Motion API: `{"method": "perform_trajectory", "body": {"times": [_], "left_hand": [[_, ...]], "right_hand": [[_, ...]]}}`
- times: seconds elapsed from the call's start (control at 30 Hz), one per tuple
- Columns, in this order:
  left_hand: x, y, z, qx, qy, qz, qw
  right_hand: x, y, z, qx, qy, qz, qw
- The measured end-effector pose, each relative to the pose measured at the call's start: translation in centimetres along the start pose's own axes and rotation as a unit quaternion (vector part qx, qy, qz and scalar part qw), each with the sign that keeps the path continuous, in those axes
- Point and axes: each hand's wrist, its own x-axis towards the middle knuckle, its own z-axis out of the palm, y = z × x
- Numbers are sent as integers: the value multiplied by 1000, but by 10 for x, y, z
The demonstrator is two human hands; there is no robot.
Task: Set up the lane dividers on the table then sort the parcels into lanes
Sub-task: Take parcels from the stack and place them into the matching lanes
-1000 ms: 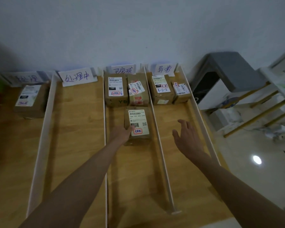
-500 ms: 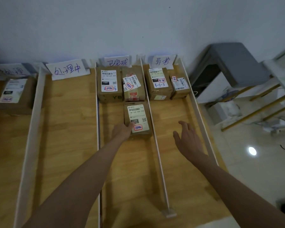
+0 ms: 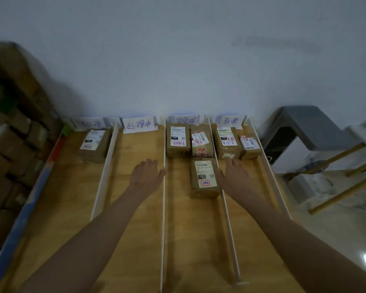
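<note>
Hands hold nothing, fingers straight: left hand point(image 3: 146, 174) over the wooden table point(image 3: 135, 229), thumb by a white lane divider point(image 3: 163, 208); right hand point(image 3: 234, 176) just right of the brown cardboard parcel point(image 3: 203, 179) with its white label, lying third lane.

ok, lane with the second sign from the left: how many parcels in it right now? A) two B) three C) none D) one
C: the second lane shows only bare wood behind its sign, with the left hand open above it; the parcels sit in the other lanes.
</note>
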Motion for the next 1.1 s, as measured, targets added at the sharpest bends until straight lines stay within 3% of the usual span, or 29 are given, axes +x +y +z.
{"method": "perform_trajectory", "body": {"times": [0.17, 0.6, 0.8, 1.1], "left_hand": [[-59, -68, -42, 56, 48, -31, 997], [-230, -240, -118, 83, 106, -164, 977], [-255, -299, -135, 61, 120, -212, 968], [-251, -397, -163, 53, 186, -219, 956]], "right_hand": [[-25, -76, 0, -18, -1, -65, 998], [-106, -286, 40, -1, -1, -259, 966], [-128, -349, 61, 11, -14, -297, 955], [-126, -448, 78, -9, -25, -310, 950]]}}
